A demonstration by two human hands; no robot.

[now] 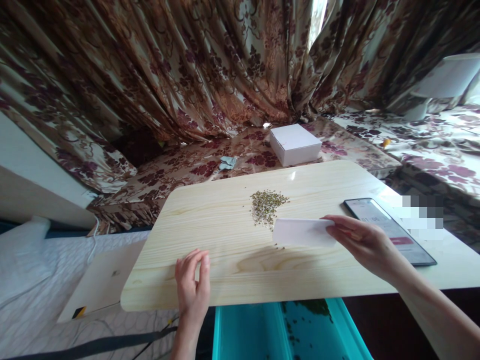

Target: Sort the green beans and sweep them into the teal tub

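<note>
My right hand (pixel 362 242) pinches the right end of a white card (pixel 303 233) between thumb and fingers. The card is tilted over the light wood-grain table (pixel 217 220), its left end beside a loose pile of small greenish-brown seeds or beans (pixel 265 206). A few stray grains lie below the card. At the table's near edge, left of the pile, my left hand (pixel 192 282) rests with loosely bent fingers and a gap beside the thumb; nothing shows in it.
A phone (pixel 390 230) lies right of my right hand. Below the near edge stands a turquoise divided bin (pixel 247 330), with dark grains in its right compartment. Behind the table are a white box (pixel 295 144), a pale folded cloth (pixel 227 163) and a lamp (pixel 448 75).
</note>
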